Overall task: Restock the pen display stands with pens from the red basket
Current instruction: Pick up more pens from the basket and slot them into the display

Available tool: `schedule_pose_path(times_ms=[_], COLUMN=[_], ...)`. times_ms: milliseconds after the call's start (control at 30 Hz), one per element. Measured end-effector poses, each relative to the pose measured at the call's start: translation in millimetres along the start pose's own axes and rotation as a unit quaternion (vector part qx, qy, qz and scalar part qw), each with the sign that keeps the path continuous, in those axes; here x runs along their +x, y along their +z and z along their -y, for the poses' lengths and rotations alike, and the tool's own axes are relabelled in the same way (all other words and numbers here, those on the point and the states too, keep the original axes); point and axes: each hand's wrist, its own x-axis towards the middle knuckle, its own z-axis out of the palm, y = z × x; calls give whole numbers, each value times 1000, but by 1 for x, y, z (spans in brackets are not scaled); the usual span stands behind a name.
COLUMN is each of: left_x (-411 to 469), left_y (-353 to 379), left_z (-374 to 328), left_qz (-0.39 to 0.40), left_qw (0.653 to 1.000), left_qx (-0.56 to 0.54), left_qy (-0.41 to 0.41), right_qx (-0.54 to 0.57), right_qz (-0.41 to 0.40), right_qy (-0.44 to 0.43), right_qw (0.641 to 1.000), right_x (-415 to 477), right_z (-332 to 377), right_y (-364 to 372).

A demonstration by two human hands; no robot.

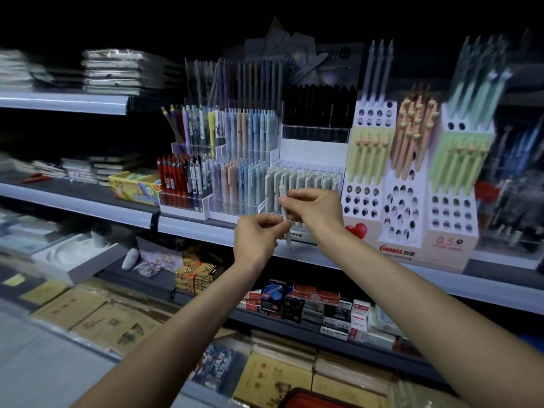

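Both hands (255, 237) (318, 212) pinch one slim, matte grey pen (285, 215).

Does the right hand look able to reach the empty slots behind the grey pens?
Probably yes. The right hand is just before the empty slots, with only the standing grey pens between, which it must clear. It and the left hand pinch a held pen.

Pale grey pen (284, 208), red basket (312, 400), apparently white stand (312, 149).
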Motion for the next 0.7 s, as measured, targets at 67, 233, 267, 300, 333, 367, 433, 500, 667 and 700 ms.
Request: schedule_pose_path(times_ms=[67, 233, 267, 300, 333, 367, 433, 500, 667, 700], left_x=[8, 37, 43, 48, 53, 57, 64, 71, 79, 79], left_y=[-2, -7, -8, -9, -9, -9, -6, -3, 5, 6], left_z=[3, 0, -3, -6, -9, -13, -17, -20, -22, -22], left_qz=[5, 2, -5, -15, -25, -35, -49, -61, -94, -101], left_qw=[1000, 996, 995, 995, 994, 992, 990, 988, 979, 977], left_qx=[30, 86, 89, 91, 100, 109, 125, 137, 178, 189], left_qy=[8, 32, 34, 36, 40, 45, 47, 38, 21, 22], right_qx=[-24, -55, -58, -68, -80, -89, -103, -119, -125, -124], right_qz=[0, 5, 6, 4, 0, -8, -22, -32, -42, -43], right_qy=[-36, -88, -91, -100, -111, -121, -134, -143, -132, -129], right_qw=[999, 995, 994, 993, 991, 989, 985, 982, 982, 983], right_x=[6, 22, 27, 31, 34, 39, 48, 53, 65, 67], right_z=[3, 21, 25, 28, 32, 34, 39, 42, 38, 36], right_y=[0, 4, 6, 8, 10, 11, 14, 16, 21, 22])
